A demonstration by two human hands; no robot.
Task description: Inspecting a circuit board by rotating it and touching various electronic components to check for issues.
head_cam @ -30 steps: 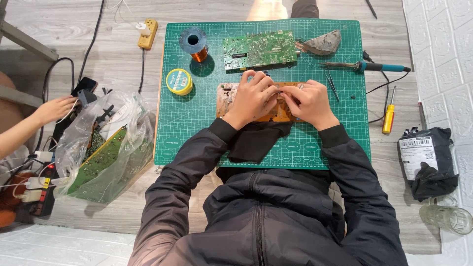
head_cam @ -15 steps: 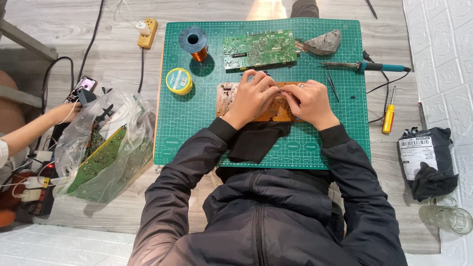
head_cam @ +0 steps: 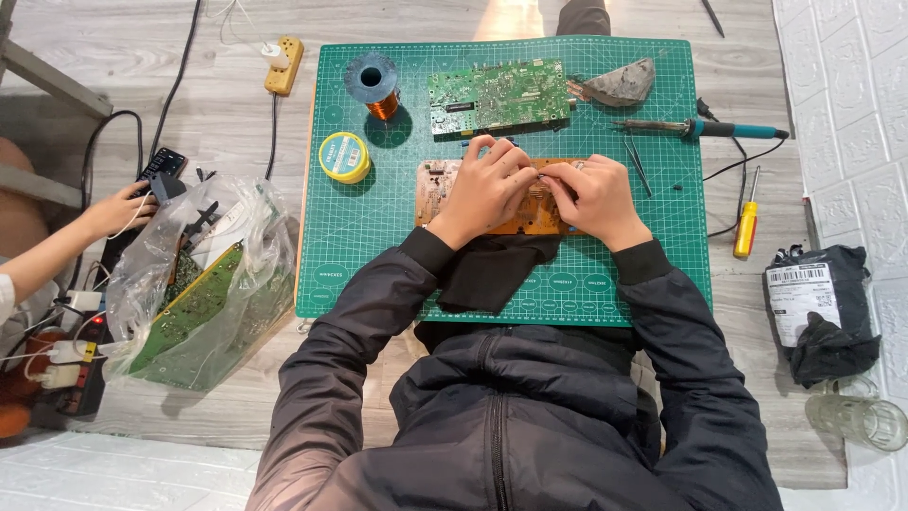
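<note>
Orange circuit board (head_cam: 530,203): flat on green cutting mat (head_cam: 378,255) (mostly covered); left hand (head_cam: 484,185) and right hand (head_cam: 591,194) both gripping it.

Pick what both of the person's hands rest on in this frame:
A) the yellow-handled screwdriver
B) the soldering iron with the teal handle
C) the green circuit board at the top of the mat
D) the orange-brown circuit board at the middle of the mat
D: the left hand and the right hand meet over the orange-brown circuit board on the green cutting mat, well below the green circuit board.
</note>
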